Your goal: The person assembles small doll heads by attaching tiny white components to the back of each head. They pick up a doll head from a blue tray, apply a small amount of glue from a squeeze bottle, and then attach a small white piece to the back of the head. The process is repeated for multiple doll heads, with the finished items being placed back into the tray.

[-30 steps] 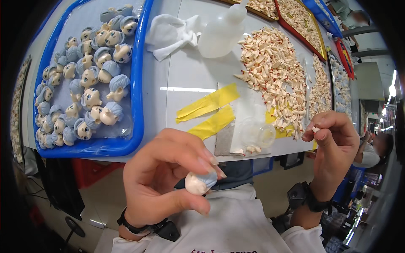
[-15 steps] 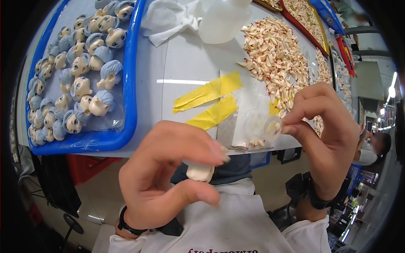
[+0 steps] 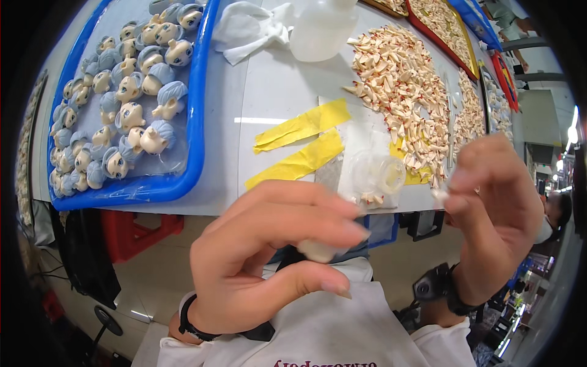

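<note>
My left hand (image 3: 263,244) curls in front of my shirt, thumb below and fingers above, around a cream-coloured doll head part (image 3: 319,251) that is mostly hidden by the fingers. Over the table's near edge at the right, my right hand (image 3: 498,220) pinches a small pale piece (image 3: 439,194) between thumb and fingertips; motion blurs it. Just left of that hand a small clear round container (image 3: 392,175) stands by the table edge, with a few pale pieces (image 3: 372,199) beside it. Beyond lies a large heap of small cream pieces with red tips (image 3: 397,79).
On the left, a blue tray (image 3: 197,116) holds many doll heads with blue hair (image 3: 156,136). Yellow tape strips (image 3: 302,125) cross the middle of the table. A white cloth (image 3: 251,30) and a translucent bottle (image 3: 324,30) sit at the back. A red-rimmed tray (image 3: 437,46) stands far right.
My right hand has moved right and slightly down, away from the clear container, with the small pale piece in its pinch. My left hand has shifted right, still holding the doll head part.
</note>
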`<act>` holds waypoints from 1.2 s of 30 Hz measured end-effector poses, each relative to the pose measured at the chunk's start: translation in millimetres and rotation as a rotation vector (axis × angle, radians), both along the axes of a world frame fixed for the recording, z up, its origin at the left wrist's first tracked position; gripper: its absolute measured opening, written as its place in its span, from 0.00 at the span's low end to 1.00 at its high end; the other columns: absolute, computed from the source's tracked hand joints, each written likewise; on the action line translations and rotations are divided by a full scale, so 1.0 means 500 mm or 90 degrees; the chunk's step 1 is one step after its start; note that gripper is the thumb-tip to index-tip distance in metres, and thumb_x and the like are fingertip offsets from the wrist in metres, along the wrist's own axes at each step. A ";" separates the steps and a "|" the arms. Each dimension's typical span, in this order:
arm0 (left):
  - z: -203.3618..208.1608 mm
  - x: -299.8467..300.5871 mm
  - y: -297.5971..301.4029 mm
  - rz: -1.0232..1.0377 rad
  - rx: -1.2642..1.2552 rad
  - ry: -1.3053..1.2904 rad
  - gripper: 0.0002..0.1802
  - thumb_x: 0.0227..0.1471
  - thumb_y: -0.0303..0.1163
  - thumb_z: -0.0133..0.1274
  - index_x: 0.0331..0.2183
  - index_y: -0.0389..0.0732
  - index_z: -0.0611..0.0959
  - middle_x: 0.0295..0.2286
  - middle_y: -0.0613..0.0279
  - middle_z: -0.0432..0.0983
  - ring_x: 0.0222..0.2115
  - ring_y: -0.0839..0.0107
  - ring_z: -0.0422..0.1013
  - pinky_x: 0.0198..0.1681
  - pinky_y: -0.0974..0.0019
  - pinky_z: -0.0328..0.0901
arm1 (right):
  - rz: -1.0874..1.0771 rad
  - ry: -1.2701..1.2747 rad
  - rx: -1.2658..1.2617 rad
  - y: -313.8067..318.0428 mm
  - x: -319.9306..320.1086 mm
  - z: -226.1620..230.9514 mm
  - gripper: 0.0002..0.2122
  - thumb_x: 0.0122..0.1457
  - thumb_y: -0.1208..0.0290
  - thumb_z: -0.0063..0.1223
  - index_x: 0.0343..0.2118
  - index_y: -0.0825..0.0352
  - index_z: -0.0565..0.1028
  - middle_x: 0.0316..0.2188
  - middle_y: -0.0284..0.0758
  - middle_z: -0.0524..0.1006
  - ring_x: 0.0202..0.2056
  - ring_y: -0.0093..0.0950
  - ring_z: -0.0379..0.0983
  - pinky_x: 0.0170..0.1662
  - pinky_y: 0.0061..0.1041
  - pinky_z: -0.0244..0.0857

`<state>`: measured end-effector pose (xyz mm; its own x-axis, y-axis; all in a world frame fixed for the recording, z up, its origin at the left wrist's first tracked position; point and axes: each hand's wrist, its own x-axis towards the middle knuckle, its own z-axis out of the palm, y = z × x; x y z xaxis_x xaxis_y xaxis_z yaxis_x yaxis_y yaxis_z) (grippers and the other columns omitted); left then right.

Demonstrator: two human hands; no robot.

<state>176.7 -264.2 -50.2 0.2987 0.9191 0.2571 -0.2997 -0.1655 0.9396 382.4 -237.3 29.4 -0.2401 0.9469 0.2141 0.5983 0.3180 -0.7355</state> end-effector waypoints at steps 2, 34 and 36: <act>-0.002 0.005 0.004 -0.034 0.014 -0.002 0.20 0.40 0.32 0.62 0.35 0.33 0.74 0.34 0.46 0.70 0.27 0.66 0.72 0.30 0.73 0.67 | -0.004 0.132 -0.018 -0.022 0.010 -0.012 0.11 0.44 0.70 0.60 0.24 0.66 0.68 0.24 0.32 0.64 0.26 0.19 0.57 0.29 0.15 0.50; -0.013 0.006 -0.014 0.168 -0.030 0.020 0.35 0.30 0.39 0.68 0.40 0.36 0.69 0.36 0.57 0.61 0.29 0.69 0.69 0.27 0.76 0.65 | -0.058 -0.233 0.032 0.050 0.086 -0.069 0.06 0.40 0.80 0.54 0.24 0.69 0.72 0.23 0.37 0.71 0.27 0.33 0.67 0.32 0.25 0.60; -0.014 0.009 -0.009 0.172 -0.026 0.013 0.35 0.32 0.39 0.67 0.40 0.36 0.69 0.35 0.57 0.62 0.29 0.69 0.69 0.26 0.76 0.65 | -0.059 -0.258 0.018 0.056 0.088 -0.081 0.05 0.41 0.81 0.53 0.24 0.68 0.72 0.24 0.36 0.71 0.28 0.34 0.67 0.31 0.27 0.60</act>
<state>181.2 -268.7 -57.3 0.0464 0.9754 0.2155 -0.2311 -0.1994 0.9523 426.3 -209.6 -11.1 -0.2236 0.9637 0.1459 0.8649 0.2652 -0.4263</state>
